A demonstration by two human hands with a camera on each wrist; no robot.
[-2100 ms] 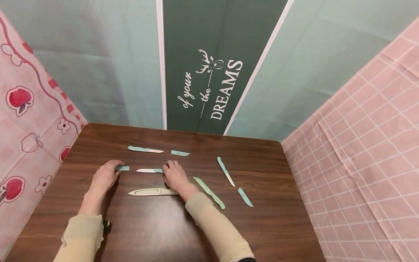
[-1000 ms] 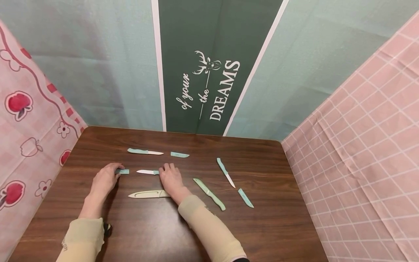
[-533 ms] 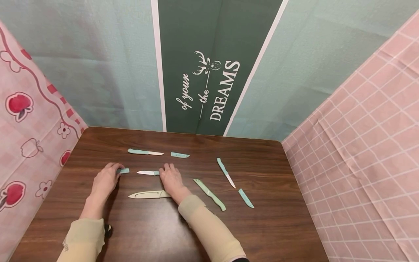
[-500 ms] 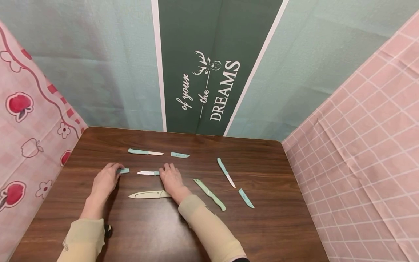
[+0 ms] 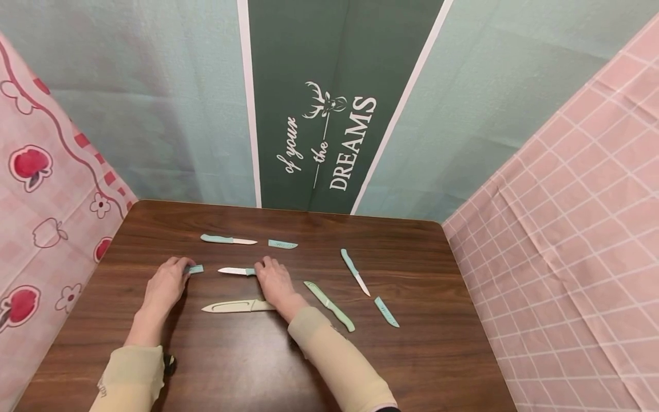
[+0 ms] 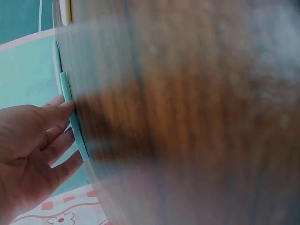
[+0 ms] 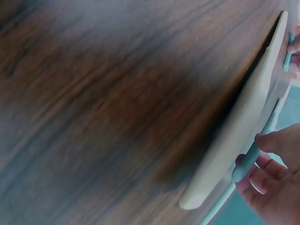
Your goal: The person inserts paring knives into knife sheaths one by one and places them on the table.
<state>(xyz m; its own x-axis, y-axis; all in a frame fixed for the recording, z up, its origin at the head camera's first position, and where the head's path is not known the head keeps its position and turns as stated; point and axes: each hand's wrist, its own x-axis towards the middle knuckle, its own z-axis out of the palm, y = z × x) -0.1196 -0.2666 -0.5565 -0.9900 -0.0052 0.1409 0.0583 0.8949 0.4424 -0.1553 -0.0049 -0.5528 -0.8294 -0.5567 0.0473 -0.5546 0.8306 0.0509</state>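
On the left of the table, my left hand (image 5: pixel 167 283) pinches a light-blue knife sheath (image 5: pixel 197 269) between thumb and fingers, its open end facing right. The left wrist view shows the sheath (image 6: pixel 75 126) low at the tabletop. My right hand (image 5: pixel 275 280) grips the blue handle of a small paring knife (image 5: pixel 234 271) whose white blade points left at the sheath, a short gap between them. In the right wrist view, thumb and fingertips hold the knife's handle (image 7: pixel 248 161). Just nearer lies a cream knife in its sheath (image 5: pixel 226 307), its handle end partly covered by my right hand.
Behind the hands lie another blue knife (image 5: pixel 218 238) and a loose blue sheath (image 5: pixel 282 244). To the right are a green sheathed knife (image 5: pixel 332 309), a third blue knife (image 5: pixel 350 264) and its like-coloured sheath (image 5: pixel 386 312). Fabric walls enclose the wooden table (image 5: pixel 422 355).
The right hand slid the knife slightly left, then a little back to the right by now. The left hand keeps its hold on the sheath in nearly the same spot.
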